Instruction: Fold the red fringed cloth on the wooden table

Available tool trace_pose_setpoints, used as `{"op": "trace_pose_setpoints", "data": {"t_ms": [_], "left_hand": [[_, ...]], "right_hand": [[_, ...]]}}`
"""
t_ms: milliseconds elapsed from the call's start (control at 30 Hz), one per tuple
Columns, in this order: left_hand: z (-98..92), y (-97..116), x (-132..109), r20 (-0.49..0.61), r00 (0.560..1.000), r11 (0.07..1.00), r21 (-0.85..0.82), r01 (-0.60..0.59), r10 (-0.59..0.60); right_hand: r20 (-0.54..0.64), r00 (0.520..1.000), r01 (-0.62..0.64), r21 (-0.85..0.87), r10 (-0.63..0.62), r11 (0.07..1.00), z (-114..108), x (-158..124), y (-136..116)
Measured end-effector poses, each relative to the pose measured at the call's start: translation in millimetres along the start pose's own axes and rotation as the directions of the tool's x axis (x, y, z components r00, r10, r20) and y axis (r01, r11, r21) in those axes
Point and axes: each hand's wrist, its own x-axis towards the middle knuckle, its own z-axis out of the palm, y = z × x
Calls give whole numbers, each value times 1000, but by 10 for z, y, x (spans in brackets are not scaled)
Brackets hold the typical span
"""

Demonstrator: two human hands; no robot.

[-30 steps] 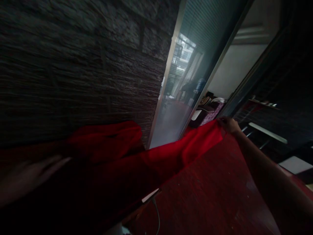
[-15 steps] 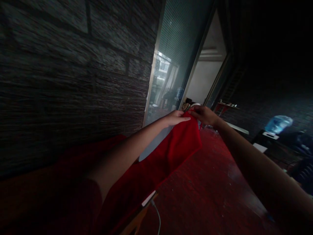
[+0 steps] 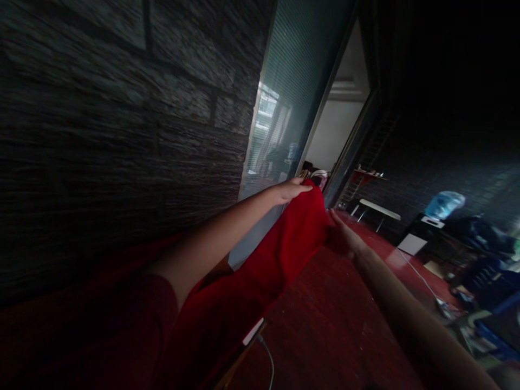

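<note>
A long red cloth [image 3: 280, 249] is stretched up from the lower left to the middle of the view. My left hand [image 3: 293, 189] grips its top end between thumb and fingers. At the cloth's right edge, lower down, is my right hand [image 3: 342, 234]; its thumb side shows, while the fingers are dark and partly hidden at the cloth, so their hold is unclear. Under the cloth's lower part, a white flat object [image 3: 253, 331] with a cable lies at a table edge.
A dark brick wall [image 3: 101, 135] and a glass panel [image 3: 280, 108] stand at left and centre. On the right are a water dispenser [image 3: 415, 238] with a blue bottle, a white bench [image 3: 379, 208] and blue items on the red floor [image 3: 325, 314].
My right hand has moved down from the cloth's top end to its right edge. The view has shifted, showing more of the room at right.
</note>
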Motion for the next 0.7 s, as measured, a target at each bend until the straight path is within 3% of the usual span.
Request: {"op": "trace_pose_setpoints", "data": {"t_ms": [67, 133, 267, 367, 533, 633, 700], "left_hand": [[-61, -24, -50, -7, 999, 999, -32, 33, -33], [-125, -49, -105, -12, 998, 996, -52, 68, -69], [-260, -59, -172, -11, 997, 994, -77, 74, -75], [-333, -44, -147, -60, 998, 995, -99, 17, -23], [-309, -53, 74, -161, 983, 987, -119, -106, 86], [-239, -40, 301, -205, 969, 979, -121, -165, 138], [-203, -5, 465, -241, 955, 976, -88, -197, 171]], "right_hand": [[103, 981, -169, 62, 162, 984, 88, -22, 54], [142, 966, -237, 146, 217, 960, 160, 41, 40], [15, 994, -106, 204, 105, 973, 196, 278, -30], [-142, 990, 28, 212, 3, 977, 144, 414, -74], [-384, 891, 317, 142, -243, 938, -47, 544, -300], [-459, 819, 382, -11, -344, 924, -199, 612, -491], [-475, 797, 364, -116, -373, 924, -285, 642, -587]]}}
